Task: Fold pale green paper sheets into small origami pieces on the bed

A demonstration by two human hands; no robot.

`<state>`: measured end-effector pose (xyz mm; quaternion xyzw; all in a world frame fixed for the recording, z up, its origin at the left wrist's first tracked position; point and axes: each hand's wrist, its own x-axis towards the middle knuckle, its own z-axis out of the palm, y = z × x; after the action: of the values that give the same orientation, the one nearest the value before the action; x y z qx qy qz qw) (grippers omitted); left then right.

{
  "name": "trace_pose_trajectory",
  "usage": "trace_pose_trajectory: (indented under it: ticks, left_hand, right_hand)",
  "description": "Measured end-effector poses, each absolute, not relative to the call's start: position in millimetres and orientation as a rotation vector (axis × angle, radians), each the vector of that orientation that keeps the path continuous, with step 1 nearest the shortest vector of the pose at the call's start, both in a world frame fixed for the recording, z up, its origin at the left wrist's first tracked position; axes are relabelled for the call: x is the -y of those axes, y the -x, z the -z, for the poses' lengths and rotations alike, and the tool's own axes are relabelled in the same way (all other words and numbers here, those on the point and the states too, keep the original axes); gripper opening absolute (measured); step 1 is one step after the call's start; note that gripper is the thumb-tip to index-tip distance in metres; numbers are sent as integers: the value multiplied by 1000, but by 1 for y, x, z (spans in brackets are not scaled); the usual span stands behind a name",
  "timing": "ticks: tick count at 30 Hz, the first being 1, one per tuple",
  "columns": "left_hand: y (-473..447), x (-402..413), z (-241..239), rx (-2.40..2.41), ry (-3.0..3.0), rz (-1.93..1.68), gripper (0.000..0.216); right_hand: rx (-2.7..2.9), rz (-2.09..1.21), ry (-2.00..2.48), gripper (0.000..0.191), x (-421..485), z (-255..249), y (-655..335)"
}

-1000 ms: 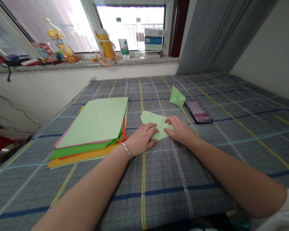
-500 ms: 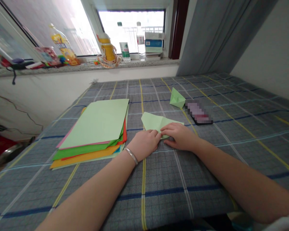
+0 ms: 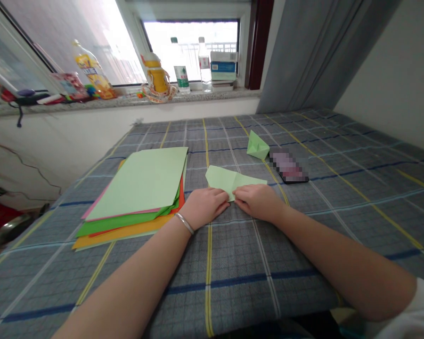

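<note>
A pale green folded sheet of paper [image 3: 229, 177] lies on the plaid cloth, with a crease running down its middle. My left hand [image 3: 208, 205], with a silver bangle at the wrist, grips its near edge left of the crease. My right hand [image 3: 256, 200] pinches the same edge just right of the crease. Fingers of both hands cover part of the paper's near side. Farther back sits a small folded green paper shape [image 3: 257, 145], standing up at a point.
A stack of coloured paper [image 3: 144, 181] lies to the left. A phone [image 3: 289, 166] with a blurred screen rests at the right, beside the folded shape. Bottles, a yellow drinking cup [image 3: 157, 77] and boxes [image 3: 223, 67] line the windowsill [image 3: 198, 96].
My left hand has shifted slightly left along the paper's edge. The right hand's fingers have drawn together on the paper, its thumb tucked in. The view has tilted a little.
</note>
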<state>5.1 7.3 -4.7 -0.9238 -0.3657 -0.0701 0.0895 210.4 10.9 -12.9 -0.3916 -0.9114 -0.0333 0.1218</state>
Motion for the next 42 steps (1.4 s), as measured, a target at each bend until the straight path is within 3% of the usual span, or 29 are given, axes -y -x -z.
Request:
trace_pose_trajectory:
  ticks: [9, 18, 28, 42]
  left_hand:
    - [6, -16, 13, 1195, 2923, 546, 16]
    - [-2, -12, 11, 1228, 2820, 488, 18]
    - [-7, -11, 13, 1121, 2737, 420, 19]
    - [1, -11, 6, 1318, 2763, 776, 10]
  right_hand:
    - [2613, 108, 1186, 22, -11, 14, -211]
    - [2427, -157, 1084, 13, -14, 19, -207]
    - [2424, -78, 1102, 9, -14, 20, -200]
    - [2320, -81, 1215, 11, -27, 15, -231]
